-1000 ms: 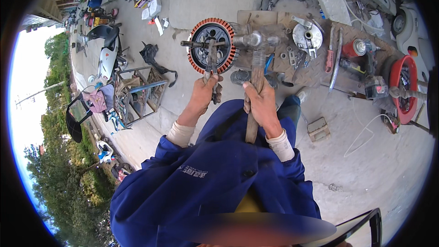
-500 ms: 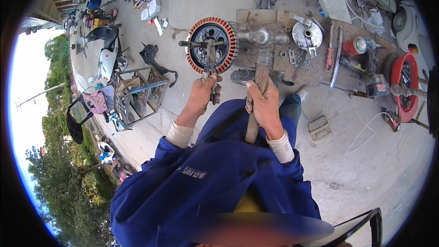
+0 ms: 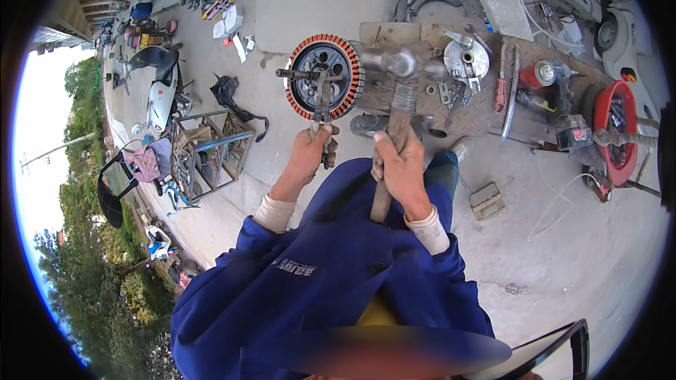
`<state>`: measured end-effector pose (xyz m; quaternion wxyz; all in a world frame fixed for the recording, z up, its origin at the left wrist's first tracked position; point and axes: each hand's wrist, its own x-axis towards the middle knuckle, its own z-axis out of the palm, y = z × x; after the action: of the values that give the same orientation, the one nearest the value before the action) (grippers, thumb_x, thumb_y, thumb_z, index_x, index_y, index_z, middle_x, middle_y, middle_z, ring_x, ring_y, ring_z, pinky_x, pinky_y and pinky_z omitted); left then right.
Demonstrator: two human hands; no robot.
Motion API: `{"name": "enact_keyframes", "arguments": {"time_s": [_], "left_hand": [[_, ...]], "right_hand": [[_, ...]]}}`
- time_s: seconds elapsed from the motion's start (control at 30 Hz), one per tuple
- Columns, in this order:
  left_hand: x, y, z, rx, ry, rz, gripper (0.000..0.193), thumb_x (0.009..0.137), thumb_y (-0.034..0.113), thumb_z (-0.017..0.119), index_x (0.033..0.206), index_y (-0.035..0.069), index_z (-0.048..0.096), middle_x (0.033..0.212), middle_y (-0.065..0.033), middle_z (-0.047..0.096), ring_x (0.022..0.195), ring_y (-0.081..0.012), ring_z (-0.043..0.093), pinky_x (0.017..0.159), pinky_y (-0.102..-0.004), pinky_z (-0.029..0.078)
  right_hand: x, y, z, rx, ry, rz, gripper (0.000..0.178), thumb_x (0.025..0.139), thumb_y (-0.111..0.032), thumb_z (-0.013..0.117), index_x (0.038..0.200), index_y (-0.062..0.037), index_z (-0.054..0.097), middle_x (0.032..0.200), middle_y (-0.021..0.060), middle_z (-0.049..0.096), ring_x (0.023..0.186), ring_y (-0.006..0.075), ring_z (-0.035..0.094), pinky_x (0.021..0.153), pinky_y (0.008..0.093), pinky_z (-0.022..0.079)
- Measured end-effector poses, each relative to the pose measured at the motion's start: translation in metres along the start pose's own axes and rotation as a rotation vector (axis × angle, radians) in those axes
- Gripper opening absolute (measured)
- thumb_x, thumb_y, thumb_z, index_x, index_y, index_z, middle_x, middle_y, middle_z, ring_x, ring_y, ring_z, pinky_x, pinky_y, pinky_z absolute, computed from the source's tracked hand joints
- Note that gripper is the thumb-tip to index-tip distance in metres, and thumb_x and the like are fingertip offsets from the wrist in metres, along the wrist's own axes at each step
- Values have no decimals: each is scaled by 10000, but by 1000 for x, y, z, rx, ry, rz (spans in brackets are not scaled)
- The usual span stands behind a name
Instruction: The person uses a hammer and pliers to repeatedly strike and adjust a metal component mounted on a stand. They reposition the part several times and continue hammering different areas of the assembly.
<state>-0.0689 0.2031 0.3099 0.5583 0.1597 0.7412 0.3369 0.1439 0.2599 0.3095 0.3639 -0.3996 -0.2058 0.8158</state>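
Note:
My left hand [image 3: 315, 149] is closed around the handles of a worn pair of pliers [image 3: 323, 107]. Its jaws reach up to a dark metal rod [image 3: 299, 74] that lies across the face of a motor stator [image 3: 358, 77], a ring with an orange-red toothed rim and a dark hub. How the jaws meet the rod is too small to tell. In my right hand [image 3: 401, 162] is a hammer [image 3: 400, 65] with a wooden handle bound in wire below the head. The hammer head is raised just right of the stator and blurs at its ends.
A metal plate [image 3: 461, 116] on the ground carries loose parts, a round silver brake plate [image 3: 466, 63] and a red-handled tool [image 3: 501, 91]. Further right are a spray can [image 3: 541, 74], a cordless drill [image 3: 563, 109] and a red basin [image 3: 605, 109]. A metal frame rack [image 3: 224, 144] stands at left.
The whole view has shifted slightly. Both hands keep their grips, and the hammer stays beside the stator.

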Motion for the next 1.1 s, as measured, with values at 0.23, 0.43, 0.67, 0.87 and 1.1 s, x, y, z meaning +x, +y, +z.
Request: {"name": "enact_keyframes", "arguments": {"time_s": [0.23, 0.43, 0.67, 0.87, 1.1], "left_hand": [[4, 4, 18, 19, -44, 3, 355, 1094, 337, 547, 1150, 0, 642, 769, -45, 617, 609, -163, 611, 545, -312, 510], [5, 16, 17, -20, 71, -53, 342, 1094, 334, 558, 1102, 6, 654, 757, -48, 617, 594, -158, 608, 533, -304, 510], [6, 15, 16, -32, 78, -47, 328, 1096, 331, 554, 1093, 17, 648, 762, -38, 614, 595, -153, 605, 532, -304, 508], [7, 14, 14, -28, 77, -41, 353, 1085, 342, 557, 1115, 2, 651, 769, -59, 625, 594, -172, 615, 536, -312, 516], [6, 15, 15, -45, 78, -53, 354, 1087, 351, 557, 1112, 12, 656, 779, -55, 633, 593, -169, 614, 540, -310, 515]], "right_hand": [[1, -10, -20, -48, 86, 13, 126, 1031, -99, 637, 1034, -31, 530, 661, 8, 527, 464, 99, 505, 411, 277, 415], [5, -3, -16, -95, 28, 93, 135, 1035, -99, 622, 1098, -21, 532, 680, -8, 506, 492, 87, 503, 434, 272, 428], [13, -4, -10, -146, -22, 113, 148, 1031, -95, 619, 1123, -16, 533, 701, -7, 503, 510, 87, 512, 436, 270, 433], [17, -4, -6, -146, -27, 138, 166, 1031, -95, 619, 1148, -11, 535, 702, -4, 507, 509, 89, 511, 438, 270, 434], [21, -7, 0, -195, -71, 117, 161, 1030, -96, 615, 1140, -7, 538, 703, -1, 518, 507, 90, 515, 441, 274, 431]]}}
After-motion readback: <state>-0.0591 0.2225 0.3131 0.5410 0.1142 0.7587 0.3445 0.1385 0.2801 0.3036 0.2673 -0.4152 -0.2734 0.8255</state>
